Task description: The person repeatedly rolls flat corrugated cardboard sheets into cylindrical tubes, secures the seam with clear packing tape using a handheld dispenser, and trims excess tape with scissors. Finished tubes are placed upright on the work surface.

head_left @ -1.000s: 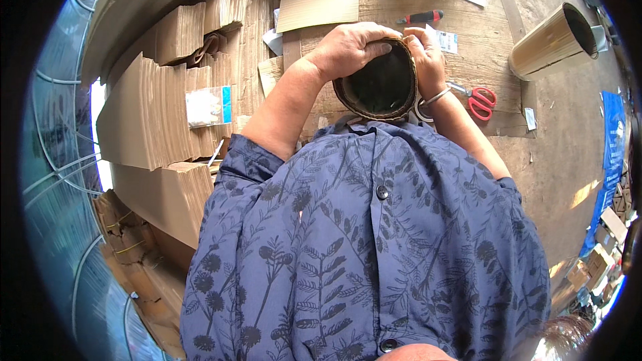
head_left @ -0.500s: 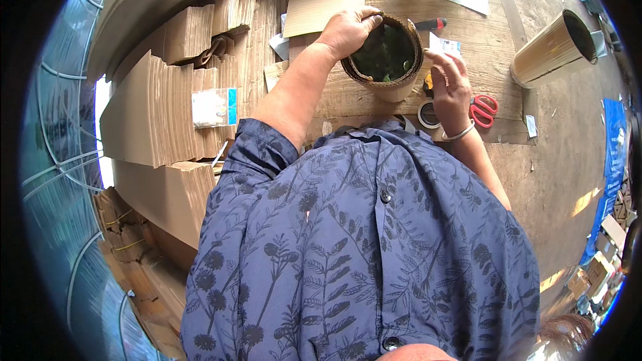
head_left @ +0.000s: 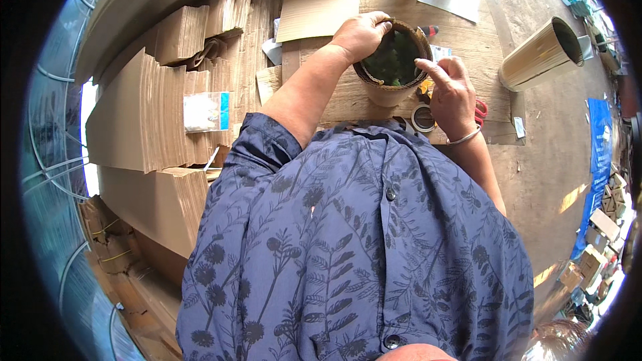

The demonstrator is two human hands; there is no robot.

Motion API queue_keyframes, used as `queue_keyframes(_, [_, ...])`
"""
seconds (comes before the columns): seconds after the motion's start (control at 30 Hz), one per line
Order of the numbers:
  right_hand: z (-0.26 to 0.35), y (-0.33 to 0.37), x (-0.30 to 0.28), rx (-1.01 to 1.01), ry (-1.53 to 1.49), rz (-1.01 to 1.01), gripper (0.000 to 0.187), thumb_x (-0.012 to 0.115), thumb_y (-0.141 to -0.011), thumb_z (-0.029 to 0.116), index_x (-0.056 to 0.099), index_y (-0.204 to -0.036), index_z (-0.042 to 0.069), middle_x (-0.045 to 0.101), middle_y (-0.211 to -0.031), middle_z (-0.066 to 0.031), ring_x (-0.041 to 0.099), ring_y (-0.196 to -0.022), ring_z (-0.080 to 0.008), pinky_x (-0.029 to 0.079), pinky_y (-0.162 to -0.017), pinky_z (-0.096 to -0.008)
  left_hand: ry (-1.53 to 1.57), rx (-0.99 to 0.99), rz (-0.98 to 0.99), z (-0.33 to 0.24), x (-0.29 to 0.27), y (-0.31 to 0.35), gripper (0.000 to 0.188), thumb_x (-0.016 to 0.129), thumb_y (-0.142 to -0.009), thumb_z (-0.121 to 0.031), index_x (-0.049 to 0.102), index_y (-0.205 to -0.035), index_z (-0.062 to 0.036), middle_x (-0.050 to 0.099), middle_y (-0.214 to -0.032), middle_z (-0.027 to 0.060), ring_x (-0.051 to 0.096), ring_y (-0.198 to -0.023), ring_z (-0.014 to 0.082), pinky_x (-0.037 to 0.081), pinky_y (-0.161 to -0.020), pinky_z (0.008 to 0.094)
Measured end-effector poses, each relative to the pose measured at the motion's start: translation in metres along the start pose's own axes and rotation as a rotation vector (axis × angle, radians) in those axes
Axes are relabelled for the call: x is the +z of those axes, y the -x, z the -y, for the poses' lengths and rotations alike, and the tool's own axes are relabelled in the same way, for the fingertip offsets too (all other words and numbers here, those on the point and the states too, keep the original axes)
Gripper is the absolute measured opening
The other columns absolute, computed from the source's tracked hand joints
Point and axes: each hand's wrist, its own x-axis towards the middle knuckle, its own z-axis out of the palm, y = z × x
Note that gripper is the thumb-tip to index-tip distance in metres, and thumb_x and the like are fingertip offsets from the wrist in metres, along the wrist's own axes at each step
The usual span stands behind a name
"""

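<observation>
A round cardboard cylinder (head_left: 388, 95) stands upright on the wooden work surface, its mouth facing me. Its rim shows ribbed layers, and the inside looks dark with green patches. My left hand (head_left: 361, 37) is closed on the far left of the rim, thumb and fingers pinching the wall. At the right side of the rim, my right hand (head_left: 455, 97) rests with its index fingertip on the edge and the other fingers curled; its thumb is hidden. Beside that hand lie a roll of tape (head_left: 422, 119) and red-handled scissors (head_left: 481, 112), partly covered by it.
Stacks of folded cardboard (head_left: 137, 113) fill the left, with a clear plastic packet (head_left: 206, 111) on them. A flat cardboard sheet (head_left: 319, 3) lies ahead. Another cylinder (head_left: 538, 60) leans at the right; two more cylinders stand at the far edge. A blue sheet (head_left: 594, 167) lies far right.
My right hand has moved left and up from beside the cylinder to its rim, its fingers now curled. My left hand keeps its hold on the rim. The view has shifted slightly.
</observation>
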Motion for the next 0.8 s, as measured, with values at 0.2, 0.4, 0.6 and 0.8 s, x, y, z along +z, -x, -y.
queue_keyframes(0.2, [0.007, -0.003, 0.004, 0.004, 0.061, 0.059, 0.04, 0.059, -0.076, -0.001, 0.074, -0.107, 0.02, 0.057, -0.09, -0.0071, 0.059, -0.083, -0.0269, 0.049, -0.069, -0.0375, -0.018, 0.013, 0.011, 0.003, -0.005, -0.002, 0.033, 0.053, -0.097, -0.028, 0.064, -0.12, -0.008, 0.068, -0.115, 0.0158, 0.063, -0.107, 0.0324, 0.048, -0.094, 0.0383])
queue_keyframes(0.4, [0.01, -0.007, 0.014, 0.041, -0.039, 0.002, 0.052, 0.054, -0.078, -0.005, 0.066, -0.122, 0.02, 0.058, -0.094, -0.0088, 0.06, -0.087, -0.0284, 0.051, -0.076, -0.0383, 0.012, 0.047, 0.013, 0.011, -0.016, 0.002, 0.033, 0.054, -0.096, -0.029, 0.064, -0.12, -0.0077, 0.067, -0.114, 0.0183, 0.063, -0.107, 0.0336, 0.048, -0.094, 0.0382])
queue_keyframes(0.6, [-0.034, 0.012, 0.042, 0.41, -0.294, -0.01, 0.043, 0.052, -0.085, -0.004, 0.064, -0.123, 0.013, 0.058, -0.098, -0.0103, 0.061, -0.082, -0.0198, 0.051, -0.077, -0.0318, -0.015, 0.131, 0.061, 0.039, -0.034, 0.003, 0.032, 0.056, -0.095, -0.027, 0.064, -0.119, -0.0064, 0.066, -0.112, 0.0224, 0.063, -0.106, 0.0366, 0.048, -0.093, 0.0387])
queue_keyframes(0.8, [-0.109, 0.101, 0.101, 0.781, -0.357, 0.194, 0.035, 0.055, -0.083, 0.006, 0.067, -0.116, 0.006, 0.069, -0.1, -0.0182, 0.068, -0.09, -0.0305, 0.053, -0.083, -0.0375, 0.241, 0.11, 0.026, 0.197, -0.102, 0.036, 0.032, 0.05, -0.099, -0.015, 0.06, -0.124, 0.0011, 0.066, -0.116, 0.0168, 0.064, -0.103, 0.0269, 0.051, -0.091, 0.0317])
